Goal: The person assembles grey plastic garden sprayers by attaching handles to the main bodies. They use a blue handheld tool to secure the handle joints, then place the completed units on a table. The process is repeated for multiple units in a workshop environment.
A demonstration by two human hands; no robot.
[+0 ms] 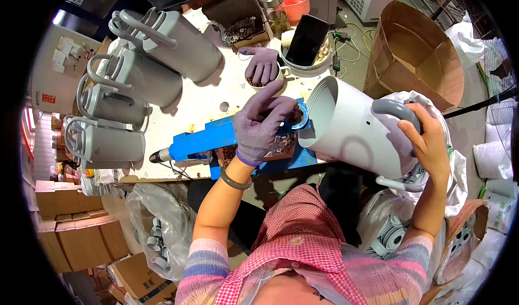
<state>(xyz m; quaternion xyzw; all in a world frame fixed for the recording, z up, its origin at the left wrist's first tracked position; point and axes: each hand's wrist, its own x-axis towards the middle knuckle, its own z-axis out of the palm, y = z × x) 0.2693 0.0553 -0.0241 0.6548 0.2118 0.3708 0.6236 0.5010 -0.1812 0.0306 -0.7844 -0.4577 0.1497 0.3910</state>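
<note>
My right hand (428, 140), bare, is closed on the dark grey handle (397, 110) of a large pale grey plastic can (348, 124). The can lies tilted on its side, its open threaded mouth facing left against a blue bench fixture (211, 138). In a purple-grey glove, my left hand (262, 124) is at the fixture's right end beside the can's mouth. Its fingers are bent together at the blue bracket (301, 115); what they hold, if anything, is hidden. Small metal parts (281, 144) lie in a tray below that hand.
Several grey cans (181, 45) with loop handles stand on the left of the table (200, 102). An empty glove (263, 67) lies over a white cup. Behind are a phone (307, 40) on a tin, a jar (274, 13) and a red bowl (295, 1). A large carton (413, 56) stands right.
</note>
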